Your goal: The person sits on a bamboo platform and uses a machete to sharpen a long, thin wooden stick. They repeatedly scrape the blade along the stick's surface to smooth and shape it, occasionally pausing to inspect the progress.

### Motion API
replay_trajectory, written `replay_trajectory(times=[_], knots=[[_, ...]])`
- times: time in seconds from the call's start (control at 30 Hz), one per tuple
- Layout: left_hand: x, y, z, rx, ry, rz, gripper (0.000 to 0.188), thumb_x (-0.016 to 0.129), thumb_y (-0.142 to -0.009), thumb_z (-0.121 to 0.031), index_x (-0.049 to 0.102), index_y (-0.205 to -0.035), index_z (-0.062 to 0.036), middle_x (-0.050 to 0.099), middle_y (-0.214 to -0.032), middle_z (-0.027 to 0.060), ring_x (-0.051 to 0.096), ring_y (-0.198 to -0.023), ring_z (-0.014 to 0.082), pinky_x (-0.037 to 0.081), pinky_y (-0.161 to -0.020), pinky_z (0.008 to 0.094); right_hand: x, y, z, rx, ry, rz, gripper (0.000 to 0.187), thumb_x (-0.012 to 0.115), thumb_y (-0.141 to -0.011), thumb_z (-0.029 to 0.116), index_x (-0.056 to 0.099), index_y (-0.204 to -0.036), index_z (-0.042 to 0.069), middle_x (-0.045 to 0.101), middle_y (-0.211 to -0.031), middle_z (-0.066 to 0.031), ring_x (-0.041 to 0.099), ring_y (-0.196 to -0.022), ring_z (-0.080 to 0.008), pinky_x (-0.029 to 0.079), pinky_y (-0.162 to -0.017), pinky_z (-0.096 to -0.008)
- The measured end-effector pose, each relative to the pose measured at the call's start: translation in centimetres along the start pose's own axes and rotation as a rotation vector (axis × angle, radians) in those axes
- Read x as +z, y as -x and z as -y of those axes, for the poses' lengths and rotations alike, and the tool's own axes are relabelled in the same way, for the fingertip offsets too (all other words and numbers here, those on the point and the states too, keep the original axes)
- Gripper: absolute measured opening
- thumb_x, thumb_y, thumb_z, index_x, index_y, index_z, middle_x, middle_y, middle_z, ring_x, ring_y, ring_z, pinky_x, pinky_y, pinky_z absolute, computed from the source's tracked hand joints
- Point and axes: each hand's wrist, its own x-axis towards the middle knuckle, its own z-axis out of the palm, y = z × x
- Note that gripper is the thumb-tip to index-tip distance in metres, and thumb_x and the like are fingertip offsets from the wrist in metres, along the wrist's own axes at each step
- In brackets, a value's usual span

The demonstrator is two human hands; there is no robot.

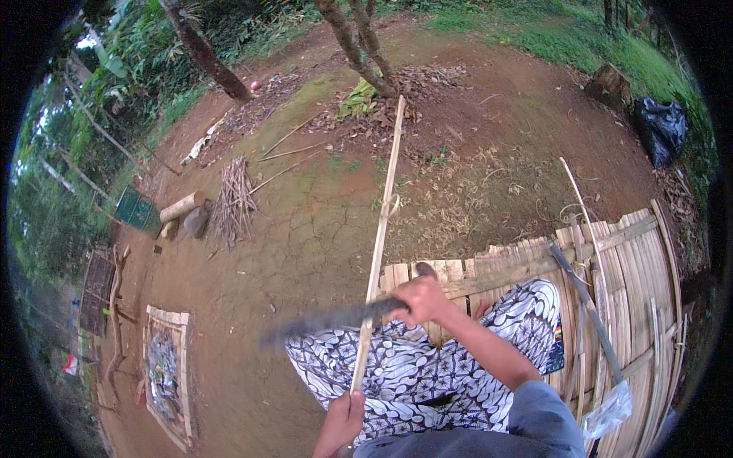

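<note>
My left hand (342,422) is closed around the near end of a long, pale bamboo strip (380,237). The strip slants up and away from my lap, over the ground and toward a tree. A thin curl stands out from its side partway along. In my right hand (422,300) is the handle of a machete (328,322), fingers wrapped round it. Its dark, motion-blurred blade points left and crosses the strip above my patterned trousers (450,374). From this view I cannot tell whether the edge is cutting into the bamboo.
Under me is a bamboo slat platform (641,259), bearing a grey bar (588,305) and a clear plastic bag (608,412). Curly shavings (473,198) litter the soil ahead. To the left lie a stick bundle (234,202), a log (183,206) and a framed litter bed (163,366).
</note>
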Motion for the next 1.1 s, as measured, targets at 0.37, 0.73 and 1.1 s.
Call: replay_trajectory(times=[0.37, 0.73, 1.1], knots=[[-1.2, 1.8, -3.5, -0.022, -0.203, -0.009, 0.04, 0.038, -0.096, -0.032, 0.054, -0.078, -0.0004, 0.049, -0.054, 0.0038, 0.048, -0.05, 0.0133, 0.04, -0.048, 0.0324, -3.9, -1.1, -5.2, 0.585, 0.268, -0.024, 0.034, 0.054, -0.083, 0.038, 0.068, -0.076, 0.008, 0.056, -0.052, -0.0144, 0.06, -0.053, -0.0324, 0.05, -0.052, -0.0403], [-1.4, 2.1, -2.3, -0.049, -0.29, -0.059, 0.044, 0.038, -0.096, -0.04, 0.055, -0.083, -0.0012, 0.048, -0.057, 0.005, 0.044, -0.052, 0.0148, 0.04, -0.051, 0.0349, -2.0, -2.3, 0.2, -0.298, 0.053, 0.039, 0.045, 0.061, -0.072, 0.055, 0.058, -0.068, 0.01, 0.055, -0.057, -0.0069, 0.058, -0.052, -0.0251, 0.046, -0.048, -0.0375], [-0.3, 1.5, -2.0, 0.048, -0.043, -0.029, 0.042, 0.038, -0.097, -0.031, 0.054, -0.073, -0.0012, 0.046, -0.051, 0.0012, 0.043, -0.05, 0.0085, 0.037, -0.047, 0.0295, -0.9, 0.1, -1.2, 0.073, 0.068, -0.112, 0.047, 0.056, -0.076, 0.056, 0.057, -0.066, 0.01, 0.055, -0.055, -0.0091, 0.057, -0.05, -0.0293, 0.047, -0.048, -0.0398]])
